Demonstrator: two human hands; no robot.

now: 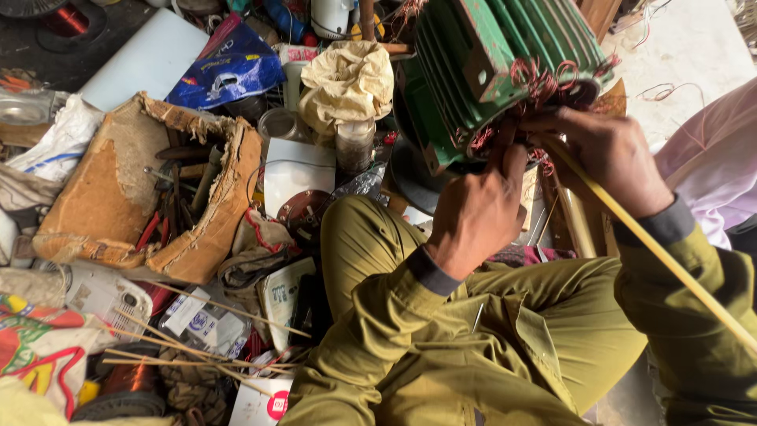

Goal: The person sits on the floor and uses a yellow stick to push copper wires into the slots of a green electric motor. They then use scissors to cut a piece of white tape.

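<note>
Up at the top right of the head view, a green finned motor housing (505, 63) sits tilted, its open end facing down toward the person, with reddish copper windings (544, 83) curling out around the rim. Both hands work at that rim. The left hand (473, 213) is closed, its grip pinched on the copper windings at the lower edge of the housing. The right hand (611, 154) presses its fingers into the windings on the right side, and whether its grip is closed on anything cannot be told; a long yellow stick (654, 244) runs from under that hand diagonally down to the right edge of the frame, crossing the olive sleeve. Open room is scarce: the person's olive-clad knee (363, 237) rises just below the housing, and clutter crowds its left side, with a crumpled cream cloth (347, 83) just beside it and a torn cardboard box (158, 189) holding tools farther left. A blue plastic bag (229, 71) lies above the box. Thin wooden sticks (197, 347) lie across the mess at lower left, near a copper wire spool (126, 379). Pale bare floor (686, 47) shows beyond the housing at the upper right.
</note>
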